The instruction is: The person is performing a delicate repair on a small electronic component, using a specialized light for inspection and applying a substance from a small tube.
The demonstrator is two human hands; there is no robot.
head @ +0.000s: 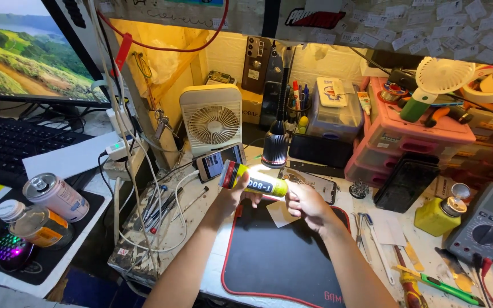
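Both hands hold a yellow glue tube (256,182) with a black label and dark cap, level under the lit desk lamp (275,149). My left hand (236,195) grips the tube near its capped left end. My right hand (306,203) pinches the tube's right end. The tube hovers above a black mat with red edging (275,256). A phone (219,161) lies just behind the tube's left end, and another phone (322,187) lies right of it.
A small white fan (211,120) stands behind. Pink drawers (397,140) sit at right, with a yellow bottle (441,215), a multimeter (486,222) and screwdrivers (423,279). Cans (55,197) sit left by a keyboard (12,142) and monitor (24,51). Tangled cables (149,211) lie beside the mat.
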